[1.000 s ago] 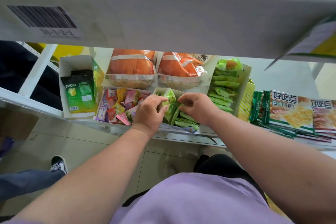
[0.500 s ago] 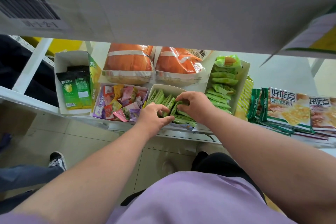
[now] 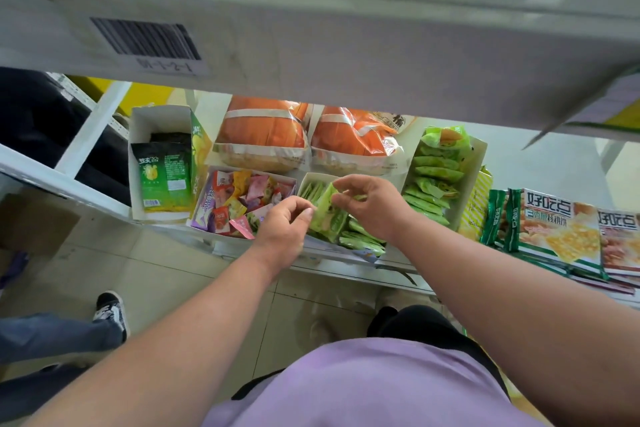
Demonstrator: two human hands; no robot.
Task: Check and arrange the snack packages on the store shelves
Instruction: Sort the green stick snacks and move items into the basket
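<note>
A small light-green snack packet (image 3: 327,213) is raised above an open white box (image 3: 306,180) of like green packets on the lower shelf. My right hand (image 3: 372,206) pinches the packet's upper edge with thumb and fingertips. My left hand (image 3: 285,229) has its fingers curled at the packet's left edge and touches it. More green packets (image 3: 360,239) lie flat in the box's near end.
Left of the green box is a box of mixed coloured sweets (image 3: 239,204), then a white carton with dark green bags (image 3: 161,170). Two orange bags (image 3: 263,132) lie behind. A tall box of green packets (image 3: 438,170) and biscuit packs (image 3: 554,232) are at right. An upper shelf (image 3: 311,45) overhangs. Someone's shoe (image 3: 110,308) is on the floor.
Both hands rose out of the green box, and one packet now hangs lifted between them. The view has shifted slightly right and down.
</note>
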